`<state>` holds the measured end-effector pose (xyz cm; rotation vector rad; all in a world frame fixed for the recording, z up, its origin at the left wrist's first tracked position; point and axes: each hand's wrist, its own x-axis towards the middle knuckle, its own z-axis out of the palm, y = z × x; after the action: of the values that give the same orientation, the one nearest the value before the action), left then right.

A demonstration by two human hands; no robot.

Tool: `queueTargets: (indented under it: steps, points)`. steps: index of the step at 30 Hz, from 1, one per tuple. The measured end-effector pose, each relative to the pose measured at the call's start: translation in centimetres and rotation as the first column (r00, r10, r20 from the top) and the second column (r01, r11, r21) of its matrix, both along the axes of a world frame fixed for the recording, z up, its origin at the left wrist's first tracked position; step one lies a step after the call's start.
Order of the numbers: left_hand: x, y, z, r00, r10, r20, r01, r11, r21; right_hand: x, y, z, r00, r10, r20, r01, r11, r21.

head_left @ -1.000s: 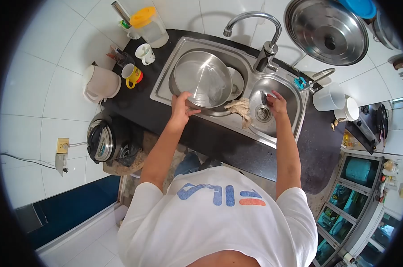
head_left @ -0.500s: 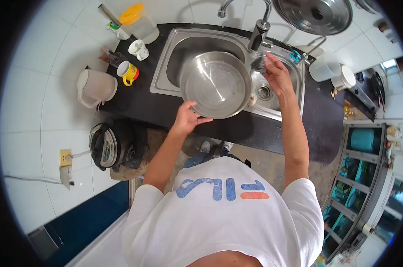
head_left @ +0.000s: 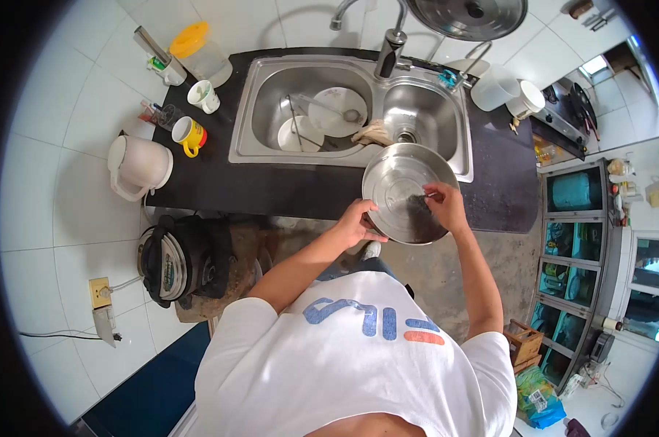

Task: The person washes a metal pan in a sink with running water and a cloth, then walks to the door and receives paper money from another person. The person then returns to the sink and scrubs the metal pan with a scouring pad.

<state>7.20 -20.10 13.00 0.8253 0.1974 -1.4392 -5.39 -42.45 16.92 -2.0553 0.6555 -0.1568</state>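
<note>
A round, shallow stainless steel basin (head_left: 396, 175) is held tilted at the counter's front edge, over the front of the double sink. My left hand (head_left: 355, 224) grips its lower left rim, thumb at the inside edge and fingers beneath. Within the basin, my right hand (head_left: 446, 207) pinches a dark steel wool scrubber (head_left: 418, 203) close to the inner surface. The fingers partly hide the scrubber, and its dark reflection blurs its outline.
The double sink (head_left: 240, 124) holds a plate (head_left: 335, 102), a white bowl (head_left: 289, 137), a ladle (head_left: 350, 115) and a beige cloth (head_left: 374, 134). A faucet (head_left: 390, 54) rises behind. Mugs, including a yellow one (head_left: 189, 135), and a kettle (head_left: 140, 166) stand left; a plastic container (head_left: 495, 89) stands right.
The basin has come from over the sink toward my body and right, uncovering the dishes. My right hand has brought the scrubber from above the small sink bowl into the basin. The view has shifted.
</note>
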Motion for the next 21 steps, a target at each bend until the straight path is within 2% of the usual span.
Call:
queueTargets:
  steps: [2, 5, 8, 11, 13, 16, 19, 20, 21]
  points:
    - [-0.9, -0.9, -0.5, 0.998, -0.053, 0.029, 0.053, 0.999, -0.003, -2.0, -0.5, -0.6, 0.999, -0.007, 0.035, 0.010, 0.996, -0.091]
    - [-3.0, -2.2, -0.7, 0.996, -0.054, 0.075, 0.052, 0.998, 0.028, -4.4, -2.2, -1.4, 0.992, 0.123, 0.011, -0.113, 0.935, -0.335]
    - [-4.3, -3.6, -1.3, 0.997, -0.049, 0.067, 0.044, 0.996, 0.083, -6.1, -3.8, -2.1, 0.987, 0.158, 0.007, -0.139, 0.885, -0.444]
    - [-5.2, -4.4, -1.3, 0.992, -0.036, 0.125, 0.015, 0.987, 0.163, -7.4, -4.7, -3.3, 0.983, 0.180, -0.034, -0.174, 0.857, -0.486]
    - [-5.1, -4.8, -2.0, 0.987, -0.054, 0.149, 0.029, 0.986, 0.166, -7.8, -5.6, -4.3, 0.976, 0.211, -0.048, -0.207, 0.844, -0.494]
    - [-4.4, -5.2, -2.3, 0.976, -0.092, 0.198, 0.065, 0.988, 0.142, -7.9, -6.5, -6.5, 0.956, 0.241, -0.165, -0.292, 0.787, -0.543]
    - [-3.4, -5.9, -1.4, 0.886, -0.228, 0.404, 0.077, 0.931, 0.356, -7.7, -6.0, -7.4, 0.937, 0.239, -0.256, -0.344, 0.758, -0.555]
    - [-3.0, -6.4, -0.9, 0.821, -0.312, 0.478, 0.063, 0.881, 0.468, -7.7, -5.7, -7.5, 0.927, 0.236, -0.291, -0.364, 0.752, -0.550]
    - [-2.4, -6.6, -0.9, 0.741, -0.436, 0.511, 0.126, 0.837, 0.533, -7.7, -5.5, -7.3, 0.922, 0.246, -0.300, -0.379, 0.738, -0.558]
